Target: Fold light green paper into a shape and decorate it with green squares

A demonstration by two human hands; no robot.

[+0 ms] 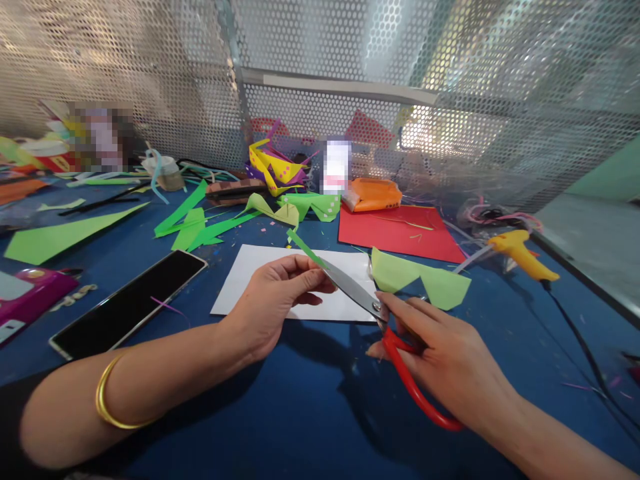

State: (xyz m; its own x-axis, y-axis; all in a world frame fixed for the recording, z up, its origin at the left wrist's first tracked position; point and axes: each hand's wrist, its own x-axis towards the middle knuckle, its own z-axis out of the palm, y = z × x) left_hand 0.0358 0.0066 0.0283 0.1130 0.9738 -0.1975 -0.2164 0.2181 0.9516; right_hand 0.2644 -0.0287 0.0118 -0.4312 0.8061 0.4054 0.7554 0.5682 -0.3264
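My left hand (280,297) pinches a narrow green paper strip (305,248) above a white sheet (250,277) on the blue table. My right hand (445,357) grips red-handled scissors (380,327); their steel blades point up-left and meet the strip at my left fingertips. A light green paper piece (420,277) lies just behind the scissors. A gold bangle sits on my left forearm.
A black phone (130,303) lies at left beside a pink box (30,293). A red sheet (400,233), an orange pouch (375,195) and a yellow glue gun (523,253) with its cord sit at right. Green paper scraps (200,223) lie before the perforated metal wall (320,80).
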